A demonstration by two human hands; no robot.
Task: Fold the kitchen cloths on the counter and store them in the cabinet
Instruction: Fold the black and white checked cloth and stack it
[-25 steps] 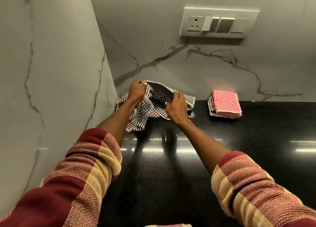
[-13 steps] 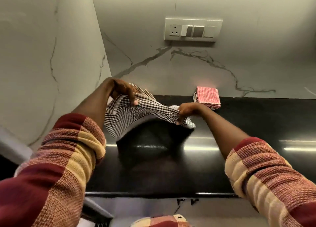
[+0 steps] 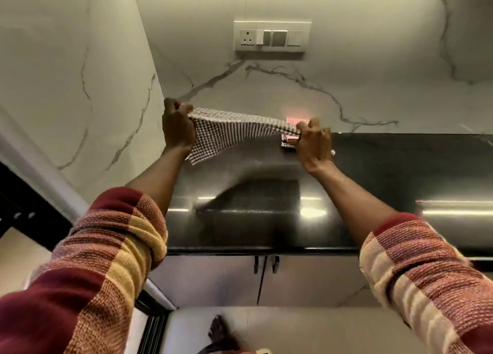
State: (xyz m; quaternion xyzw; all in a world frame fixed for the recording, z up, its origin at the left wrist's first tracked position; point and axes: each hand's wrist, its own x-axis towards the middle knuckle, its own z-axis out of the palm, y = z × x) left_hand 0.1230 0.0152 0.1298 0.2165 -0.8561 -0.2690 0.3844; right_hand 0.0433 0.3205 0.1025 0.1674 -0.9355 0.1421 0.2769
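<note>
A black-and-white checked cloth is stretched in the air above the black counter. My left hand grips its left corner and my right hand pinches its right corner. The cloth's lower part hangs down toward the counter on the left side. A folded red checked cloth lies at the back of the counter by the wall, mostly hidden behind my right hand and the stretched cloth. Below the counter are cabinet doors with dark handles, and they look closed.
A marble wall rises at the left and behind the counter, with a socket and switch plate high on the back wall. The counter's front edge runs across the frame. A foot shows on the floor below.
Both hands have lifted the checked cloth off the counter and pulled it apart, so it is now spread taut between them. The view has drawn back from the counter.
</note>
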